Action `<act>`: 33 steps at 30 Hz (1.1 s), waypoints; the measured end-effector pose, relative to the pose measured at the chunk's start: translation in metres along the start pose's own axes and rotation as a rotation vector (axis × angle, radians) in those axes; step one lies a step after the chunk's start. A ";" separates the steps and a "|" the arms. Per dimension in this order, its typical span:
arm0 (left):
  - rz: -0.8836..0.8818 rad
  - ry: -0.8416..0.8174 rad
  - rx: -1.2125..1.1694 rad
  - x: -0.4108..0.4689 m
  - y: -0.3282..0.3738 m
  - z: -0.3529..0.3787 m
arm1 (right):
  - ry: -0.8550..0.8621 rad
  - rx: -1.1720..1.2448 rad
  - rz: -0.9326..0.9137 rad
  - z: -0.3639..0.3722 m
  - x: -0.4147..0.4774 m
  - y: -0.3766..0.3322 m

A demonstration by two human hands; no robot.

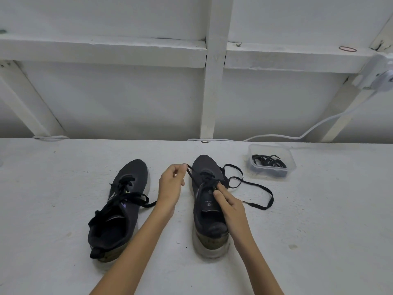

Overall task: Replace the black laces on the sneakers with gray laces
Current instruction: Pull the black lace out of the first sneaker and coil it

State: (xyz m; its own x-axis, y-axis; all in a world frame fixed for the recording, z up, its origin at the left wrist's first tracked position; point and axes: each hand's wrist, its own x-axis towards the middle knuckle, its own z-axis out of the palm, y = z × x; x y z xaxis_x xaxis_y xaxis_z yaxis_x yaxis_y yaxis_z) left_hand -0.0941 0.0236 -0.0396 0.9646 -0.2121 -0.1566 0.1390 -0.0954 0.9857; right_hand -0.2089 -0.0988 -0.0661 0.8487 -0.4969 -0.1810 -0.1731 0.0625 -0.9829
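Black flat fabric lace [255, 186]: soft, light, limp; probably best drawn near its stiff tip. Two dark knit sneakers: left sneaker [121, 211], laced, outside the left hand [170, 184], which pinches one lace end; right sneaker [204, 165] between grips, right hand [231, 209] pinching lace at the eyelets. One clear plastic tub [291, 165] beyond.

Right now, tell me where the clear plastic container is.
In the head view, the clear plastic container sits on the white surface at the right, beyond and right of the right sneaker, close to the white cable, with dark laces coiled inside.
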 end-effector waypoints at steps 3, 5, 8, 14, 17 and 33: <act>-0.032 -0.096 0.072 -0.011 -0.006 0.003 | -0.010 -0.010 -0.011 0.000 0.001 0.002; -0.002 -0.146 0.148 -0.017 -0.011 0.004 | -0.015 -0.016 -0.021 0.001 0.001 0.003; 0.072 -0.148 0.208 -0.018 -0.015 0.005 | -0.001 -0.008 -0.011 0.002 0.002 0.003; 0.092 0.093 -0.111 -0.002 0.019 -0.012 | -0.005 0.005 0.012 -0.003 0.002 0.002; 0.060 0.098 -0.186 0.001 0.020 -0.019 | -0.014 -0.003 0.007 -0.001 0.003 0.004; 0.152 0.184 -0.154 0.013 0.016 -0.027 | -0.028 0.019 -0.008 -0.001 -0.002 -0.003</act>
State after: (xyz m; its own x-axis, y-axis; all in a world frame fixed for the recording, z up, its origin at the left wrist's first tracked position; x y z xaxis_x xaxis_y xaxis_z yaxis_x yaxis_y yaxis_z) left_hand -0.0737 0.0456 -0.0243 0.9995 -0.0309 -0.0059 0.0083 0.0763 0.9970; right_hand -0.2102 -0.0990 -0.0631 0.8640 -0.4727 -0.1735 -0.1566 0.0753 -0.9848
